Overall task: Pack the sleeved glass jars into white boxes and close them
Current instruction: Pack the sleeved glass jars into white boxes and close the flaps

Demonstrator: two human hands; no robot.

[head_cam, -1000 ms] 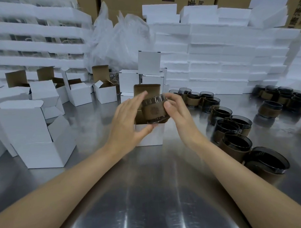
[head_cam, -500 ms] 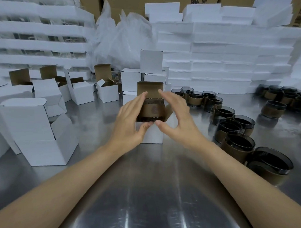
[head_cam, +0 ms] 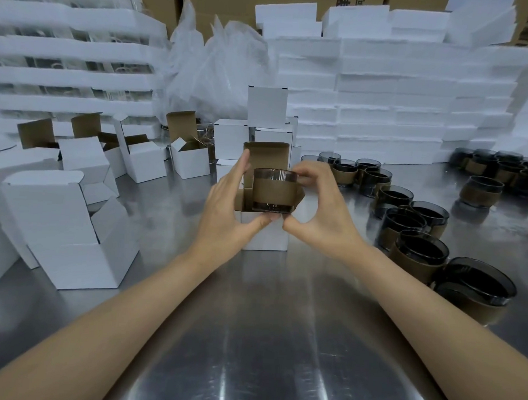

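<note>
A dark glass jar with a brown sleeve (head_cam: 273, 190) stands upright, held between both hands at the mouth of an open white box (head_cam: 266, 232) in the middle of the steel table. The box's brown inner lid flap (head_cam: 266, 155) stands up behind the jar. My left hand (head_cam: 226, 207) holds the jar's left side, thumb under its base and fingers straight along the side. On the other side, my right hand (head_cam: 322, 211) curls around the jar, fingers at the rim and thumb below. Whether the jar's base has entered the box I cannot tell.
Several sleeved jars (head_cam: 417, 232) stand in rows on the right of the steel table (head_cam: 252, 334). Open white boxes (head_cam: 67, 229) crowd the left, closed ones (head_cam: 232, 139) stand behind. White foam sheets (head_cam: 395, 93) are stacked along the back.
The jar was tilted a second ago; now it is upright and lower, at the open top of the box. Both hands shifted down with it.
</note>
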